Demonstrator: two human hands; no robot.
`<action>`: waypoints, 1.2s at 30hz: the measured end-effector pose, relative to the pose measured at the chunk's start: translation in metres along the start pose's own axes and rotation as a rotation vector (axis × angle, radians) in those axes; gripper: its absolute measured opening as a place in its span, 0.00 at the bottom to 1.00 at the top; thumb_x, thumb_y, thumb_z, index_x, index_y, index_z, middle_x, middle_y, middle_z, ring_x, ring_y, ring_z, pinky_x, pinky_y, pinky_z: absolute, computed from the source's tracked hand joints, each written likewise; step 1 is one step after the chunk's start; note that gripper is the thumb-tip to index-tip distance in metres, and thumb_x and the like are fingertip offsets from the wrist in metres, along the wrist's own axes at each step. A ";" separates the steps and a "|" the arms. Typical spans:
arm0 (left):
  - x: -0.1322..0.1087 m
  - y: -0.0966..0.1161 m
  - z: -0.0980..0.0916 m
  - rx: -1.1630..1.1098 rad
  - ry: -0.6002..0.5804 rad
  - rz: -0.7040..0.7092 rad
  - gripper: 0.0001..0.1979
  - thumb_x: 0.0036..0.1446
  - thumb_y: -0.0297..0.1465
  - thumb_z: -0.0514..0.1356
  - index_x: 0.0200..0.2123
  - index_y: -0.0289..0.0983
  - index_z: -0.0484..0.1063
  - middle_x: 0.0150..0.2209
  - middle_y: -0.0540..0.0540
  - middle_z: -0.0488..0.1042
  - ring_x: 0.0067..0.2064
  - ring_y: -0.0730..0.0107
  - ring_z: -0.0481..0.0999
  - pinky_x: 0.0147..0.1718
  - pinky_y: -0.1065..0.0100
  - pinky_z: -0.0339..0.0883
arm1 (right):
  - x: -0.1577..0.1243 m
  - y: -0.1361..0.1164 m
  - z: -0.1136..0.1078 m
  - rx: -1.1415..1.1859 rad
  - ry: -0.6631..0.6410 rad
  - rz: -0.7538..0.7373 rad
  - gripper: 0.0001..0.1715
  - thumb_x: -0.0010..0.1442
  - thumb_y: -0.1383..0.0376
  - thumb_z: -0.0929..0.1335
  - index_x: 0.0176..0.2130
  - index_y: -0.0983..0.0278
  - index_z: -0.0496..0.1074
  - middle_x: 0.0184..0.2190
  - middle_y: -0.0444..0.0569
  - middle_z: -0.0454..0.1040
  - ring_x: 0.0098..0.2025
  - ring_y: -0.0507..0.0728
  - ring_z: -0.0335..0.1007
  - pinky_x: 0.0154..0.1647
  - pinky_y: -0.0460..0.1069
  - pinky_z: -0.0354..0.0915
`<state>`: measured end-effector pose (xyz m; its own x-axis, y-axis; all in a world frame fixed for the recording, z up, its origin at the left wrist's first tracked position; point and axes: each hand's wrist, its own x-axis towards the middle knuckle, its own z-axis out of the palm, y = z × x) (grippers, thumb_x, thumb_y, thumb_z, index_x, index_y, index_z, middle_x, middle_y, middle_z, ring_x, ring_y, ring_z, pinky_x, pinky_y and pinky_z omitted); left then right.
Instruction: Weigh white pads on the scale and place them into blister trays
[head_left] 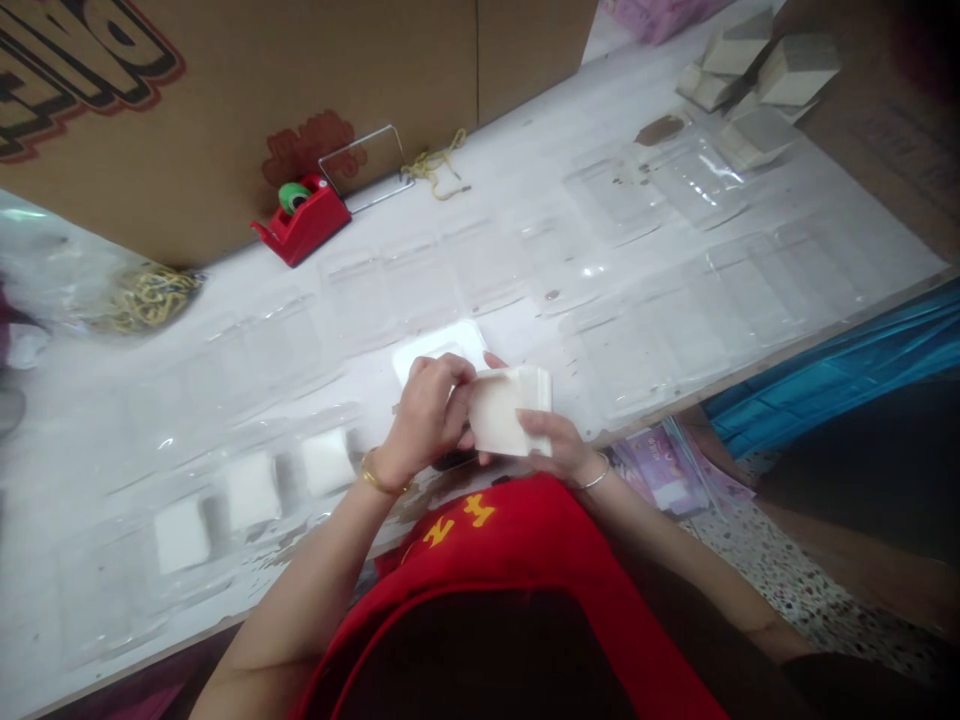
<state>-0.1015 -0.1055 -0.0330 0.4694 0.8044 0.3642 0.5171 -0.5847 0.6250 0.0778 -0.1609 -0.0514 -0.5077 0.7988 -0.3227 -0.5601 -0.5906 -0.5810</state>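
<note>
A stack of thin white square sheets (502,415) is held up in front of my body, close to the table's near edge. My right hand (561,440) wraps around its right side, with the thumb lying across the top. At the stack's left edge, my left hand (429,408) has its fingers curled and pinches the sheets. Just beyond my hands sits a white shallow tray or scale top (442,342), partly hidden by them. White stacks of the same look stand to the left: a near one (327,462), a middle one (253,490) and a far one (182,535).
Clear plastic trays or sleeves (420,280) lie in rows on the white table (510,190). A red tape dispenser (304,220) stands by a large cardboard box (375,60). Yellowish ties (150,298) lie at left. Several wrapped stacks (795,70) sit at the far right.
</note>
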 end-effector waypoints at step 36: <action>-0.012 -0.060 -0.029 0.278 0.029 -0.254 0.03 0.63 0.29 0.58 0.36 0.38 0.72 0.38 0.46 0.74 0.42 0.62 0.73 0.42 0.59 0.61 | -0.024 -0.027 -0.024 0.102 -0.002 -0.217 0.49 0.50 0.57 0.74 0.65 0.55 0.55 0.45 0.54 0.74 0.38 0.62 0.75 0.30 0.53 0.69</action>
<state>-0.1588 -0.0770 -0.0549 0.2833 0.9276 0.2436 0.7904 -0.3697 0.4884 0.1203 -0.1611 -0.0459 -0.3694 0.9082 -0.1966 -0.7193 -0.4135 -0.5582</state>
